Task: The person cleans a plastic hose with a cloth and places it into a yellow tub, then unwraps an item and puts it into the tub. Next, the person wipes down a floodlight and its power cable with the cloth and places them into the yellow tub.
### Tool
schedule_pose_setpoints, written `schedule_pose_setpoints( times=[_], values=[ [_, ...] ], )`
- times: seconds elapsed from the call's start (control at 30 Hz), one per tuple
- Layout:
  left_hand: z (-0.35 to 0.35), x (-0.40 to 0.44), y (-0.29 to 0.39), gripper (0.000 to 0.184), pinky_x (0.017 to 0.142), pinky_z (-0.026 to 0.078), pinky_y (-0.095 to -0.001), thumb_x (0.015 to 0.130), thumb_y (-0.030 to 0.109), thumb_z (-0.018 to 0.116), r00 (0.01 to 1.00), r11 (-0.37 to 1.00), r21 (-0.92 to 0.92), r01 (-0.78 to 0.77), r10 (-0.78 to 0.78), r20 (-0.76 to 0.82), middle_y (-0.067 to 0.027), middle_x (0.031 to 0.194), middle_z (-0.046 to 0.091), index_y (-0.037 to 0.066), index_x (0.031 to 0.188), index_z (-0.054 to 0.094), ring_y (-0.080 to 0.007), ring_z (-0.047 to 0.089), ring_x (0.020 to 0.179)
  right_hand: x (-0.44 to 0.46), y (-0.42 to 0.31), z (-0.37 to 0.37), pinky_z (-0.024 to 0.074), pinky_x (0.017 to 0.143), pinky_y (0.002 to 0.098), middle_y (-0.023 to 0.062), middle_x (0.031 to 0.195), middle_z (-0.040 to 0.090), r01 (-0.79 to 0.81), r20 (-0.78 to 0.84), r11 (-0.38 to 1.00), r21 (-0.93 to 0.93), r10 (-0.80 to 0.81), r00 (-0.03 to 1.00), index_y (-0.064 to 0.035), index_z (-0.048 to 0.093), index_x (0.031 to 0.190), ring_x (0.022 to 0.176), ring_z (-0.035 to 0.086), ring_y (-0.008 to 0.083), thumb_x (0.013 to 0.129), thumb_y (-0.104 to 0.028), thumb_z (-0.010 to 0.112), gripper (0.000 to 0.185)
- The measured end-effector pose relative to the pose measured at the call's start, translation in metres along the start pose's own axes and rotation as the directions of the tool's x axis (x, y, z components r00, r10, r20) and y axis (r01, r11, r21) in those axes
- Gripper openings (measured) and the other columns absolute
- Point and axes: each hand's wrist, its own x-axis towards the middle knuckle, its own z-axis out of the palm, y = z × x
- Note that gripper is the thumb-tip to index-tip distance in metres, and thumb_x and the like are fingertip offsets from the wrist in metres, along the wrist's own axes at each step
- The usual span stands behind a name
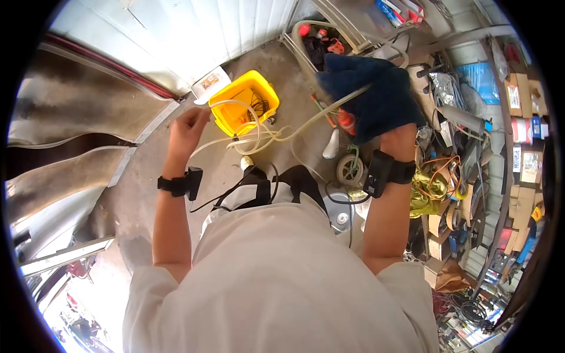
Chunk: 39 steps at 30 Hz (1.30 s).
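Concrete floor spreads below; blue cloth covers most of the right hand, its grip hidden; the left hand curls beside a pale hose, its hold uncertain; hose loops, best kept from kinking, cross before the yellow bin

Pale short-sleeved shirt, with black gear strapped at each wrist.
The left strap and right strap are plain black bands, each with a boxy black case; thin dark cables run from them. The left hand is bare. Below the shirt show black-and-white legwear and a pale shoe.
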Motion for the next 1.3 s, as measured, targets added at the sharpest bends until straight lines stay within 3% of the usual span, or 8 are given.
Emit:
schedule_pose_setpoints(
  times=[0.2,0.27,0.37,0.43,0.67,1.07,1.17,1.3],
  values=[
    [0.004,0.014,0.011,0.035,0.058,0.041,-0.0242,0.091,0.032,0.060,0.972,0.985,0.004,0.170,-0.168,0.162,-0.0026,0.065,0.058,-0.003,0.095,0.064,-0.0061,0.049,0.062,0.042,0.001,0.028,0.0544,0.068,0.0324,0.0245,0.109,0.061,-0.151,0.098,0.964,-0.219,0.176,0.979,0.0040,0.051,0.112,0.083,0.066,0.0238,0.092,-0.022,0.046,0.033],
    [0.014,0.020,-0.008,0.035,0.065,0.045,-0.0299,0.092,0.032,0.058,0.976,0.993,0.043,0.107,-0.113,0.188,-0.0094,0.077,0.064,-0.002,0.098,0.064,-0.0155,0.057,0.070,0.055,0.000,0.033,0.0548,0.067,0.0319,0.0250,0.111,0.061,-0.153,0.143,0.962,-0.224,0.188,0.972,0.0048,0.050,0.113,0.083,0.066,0.0233,0.093,-0.021,0.045,0.033],
    [0.031,0.027,-0.017,0.032,0.078,0.048,-0.0356,0.092,0.030,0.056,0.937,0.985,0.165,0.046,-0.100,0.334,-0.0169,0.096,0.066,0.002,0.105,0.063,-0.0288,0.063,0.088,0.063,0.008,0.025,0.0526,0.078,0.0345,0.0218,0.117,0.057,-0.016,0.197,0.995,0.098,-0.003,0.980,0.0040,0.047,0.122,0.095,0.062,0.0247,0.095,-0.020,0.043,0.036],
    [0.054,0.028,-0.045,0.031,0.073,0.048,-0.0392,0.090,0.032,0.057,0.944,0.971,0.227,-0.073,-0.006,0.330,-0.0165,0.087,0.065,0.003,0.098,0.065,-0.0312,0.062,0.082,0.073,0.022,-0.008,0.0475,0.092,0.0356,0.0157,0.125,0.054,-0.006,0.228,0.954,0.300,-0.066,0.971,0.0021,0.045,0.127,0.108,0.057,0.0242,0.097,-0.018,0.043,0.037],
    [0.103,0.033,-0.080,0.025,0.083,0.045,-0.0425,0.080,0.031,0.067,0.844,0.851,0.442,-0.283,0.002,0.537,-0.0137,0.086,0.064,0.008,0.089,0.067,-0.0327,0.058,0.092,0.098,0.012,-0.054,0.0464,0.095,0.0318,0.0109,0.128,0.053,-0.074,-0.021,0.924,0.374,0.088,0.996,0.0000,0.046,0.128,0.112,0.054,0.0217,0.097,-0.007,0.041,0.033],
    [0.139,0.005,-0.127,0.016,0.107,0.033,-0.0391,0.069,0.018,0.070,0.723,0.504,0.654,-0.565,-0.080,0.686,-0.0076,0.085,0.064,0.010,0.082,0.070,-0.0243,0.056,0.100,0.112,-0.046,-0.056,0.0464,0.090,0.0342,0.0116,0.119,0.055,-0.082,0.089,0.936,-0.341,0.119,0.989,0.0003,0.048,0.122,0.106,0.055,0.0249,0.091,-0.009,0.049,0.033],
    [0.142,0.005,-0.132,0.020,0.106,0.035,-0.0393,0.069,0.013,0.069,0.706,0.524,0.624,-0.580,-0.059,0.706,-0.0092,0.092,0.063,0.008,0.088,0.067,-0.0251,0.054,0.104,0.115,-0.055,-0.045,0.0463,0.089,0.0349,0.0118,0.117,0.055,-0.055,0.188,0.845,-0.532,0.182,0.965,0.0004,0.048,0.121,0.104,0.055,0.0258,0.090,-0.009,0.049,0.032],
    [0.141,0.010,-0.118,0.050,0.105,0.035,-0.0409,0.070,0.010,0.069,0.867,0.832,0.466,-0.302,0.036,0.498,-0.0158,0.114,0.056,0.005,0.117,0.054,-0.0323,0.049,0.113,0.113,-0.049,-0.025,0.0462,0.088,0.0358,0.0122,0.114,0.055,0.020,0.307,0.698,-0.716,0.289,0.907,0.0005,0.049,0.119,0.103,0.055,0.0271,0.088,-0.009,0.050,0.032]
  ],
)
